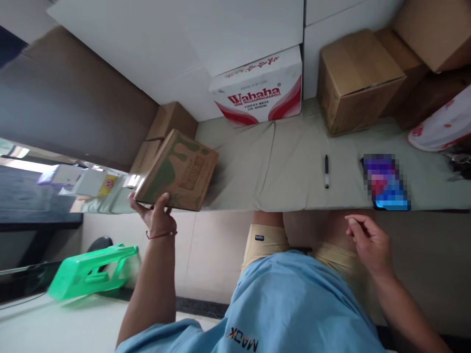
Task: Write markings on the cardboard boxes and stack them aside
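My left hand (pixel 161 219) grips a small brown cardboard box (pixel 186 169) with green printing by its lower near corner. The box is tilted at the left part of the cloth-covered table (pixel 253 169), the thumb on its printed face and the other fingers partly hidden behind it. Just off the table's front edge, my right hand (pixel 370 240) hangs with its fingers curled in and thumb against them, and nothing shows in them. A phone (pixel 386 184) with a blurred, lit screen lies nearest to that hand. To the left of the phone is a black and white pen (pixel 327 171).
A white and red Wahaha carton (pixel 259 95) stands against the wall. Brown boxes (pixel 358 86) are at the back right, beside a white patterned cylinder (pixel 443 122). More cartons (pixel 176 120) stand behind the held box. A green plastic stool (pixel 91 272) is on the lower left.
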`<action>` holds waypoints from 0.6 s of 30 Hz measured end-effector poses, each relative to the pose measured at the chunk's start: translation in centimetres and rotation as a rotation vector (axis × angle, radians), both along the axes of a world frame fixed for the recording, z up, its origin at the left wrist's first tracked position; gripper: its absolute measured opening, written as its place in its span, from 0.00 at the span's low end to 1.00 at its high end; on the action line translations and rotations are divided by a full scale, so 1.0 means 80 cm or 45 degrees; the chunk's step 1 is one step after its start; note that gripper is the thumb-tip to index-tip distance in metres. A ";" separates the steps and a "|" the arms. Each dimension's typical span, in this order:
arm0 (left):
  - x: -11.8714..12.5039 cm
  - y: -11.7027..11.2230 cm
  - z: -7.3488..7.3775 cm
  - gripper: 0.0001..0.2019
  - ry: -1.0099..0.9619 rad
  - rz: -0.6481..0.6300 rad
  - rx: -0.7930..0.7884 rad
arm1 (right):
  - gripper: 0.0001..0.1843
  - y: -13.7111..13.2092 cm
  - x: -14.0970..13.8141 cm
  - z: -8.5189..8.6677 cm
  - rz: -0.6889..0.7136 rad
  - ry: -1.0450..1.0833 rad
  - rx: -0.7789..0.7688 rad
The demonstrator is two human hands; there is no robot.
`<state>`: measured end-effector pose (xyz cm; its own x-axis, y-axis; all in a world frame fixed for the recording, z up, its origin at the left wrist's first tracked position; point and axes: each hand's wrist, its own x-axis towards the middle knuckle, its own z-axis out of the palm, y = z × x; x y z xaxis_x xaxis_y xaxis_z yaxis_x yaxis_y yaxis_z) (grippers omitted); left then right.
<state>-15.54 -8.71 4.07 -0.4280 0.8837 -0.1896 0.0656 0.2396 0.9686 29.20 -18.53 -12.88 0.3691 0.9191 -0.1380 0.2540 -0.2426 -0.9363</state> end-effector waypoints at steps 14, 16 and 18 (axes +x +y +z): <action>0.073 -0.019 -0.102 0.30 -0.693 -0.317 -0.283 | 0.31 0.042 -0.019 0.054 0.309 0.367 0.253; 0.091 -0.009 -0.106 0.31 -0.754 -0.415 -0.323 | 0.32 0.040 -0.020 0.060 0.360 0.260 0.219; 0.106 -0.001 -0.109 0.33 -0.830 -0.464 -0.392 | 0.31 0.036 -0.022 0.061 0.361 0.130 0.184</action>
<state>-7.08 -8.82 -4.66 0.1578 0.8139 -0.5592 -0.3644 0.5744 0.7330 27.42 -15.69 -8.03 0.0870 0.9960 -0.0221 0.1954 -0.0388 -0.9800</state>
